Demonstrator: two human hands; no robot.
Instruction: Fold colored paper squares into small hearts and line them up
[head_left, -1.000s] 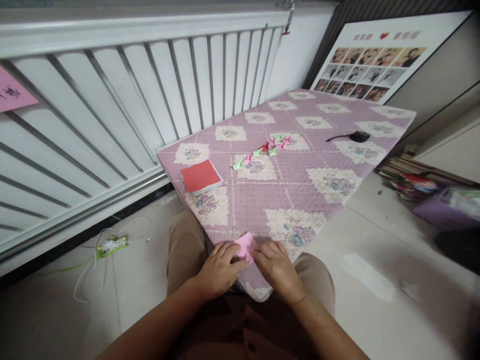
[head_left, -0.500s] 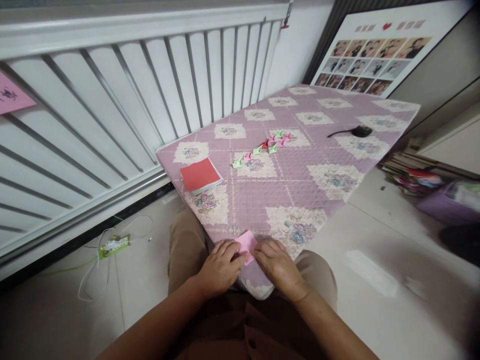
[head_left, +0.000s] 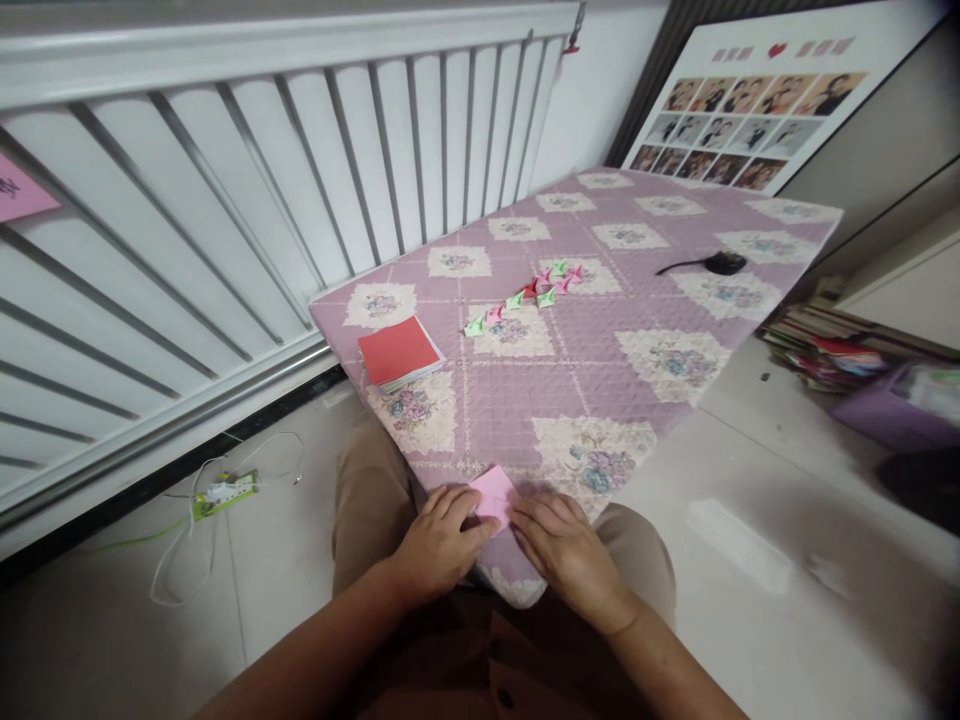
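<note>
A small pink paper point(head_left: 493, 493) lies at the near corner of a table covered with a purple quilted cloth point(head_left: 585, 350). My left hand point(head_left: 439, 543) presses its left side with curled fingers. My right hand point(head_left: 564, 550) pinches its right edge. Both hands rest on the table corner, over my lap. A stack of square papers with a red sheet on top point(head_left: 399, 352) lies further left on the cloth. A row of several small folded pink and green paper pieces point(head_left: 529, 295) runs across the middle.
A black object with a cord point(head_left: 720, 263) lies far right on the cloth. White railing point(head_left: 225, 220) stands at left. A framed photo collage point(head_left: 750, 100) leans at the back. Stacked books point(head_left: 817, 355) and a green power strip point(head_left: 223, 490) lie on the floor.
The view shifted slightly. Both hands stay on the pink paper, with my right hand slid a little lower and to the right along its edge.
</note>
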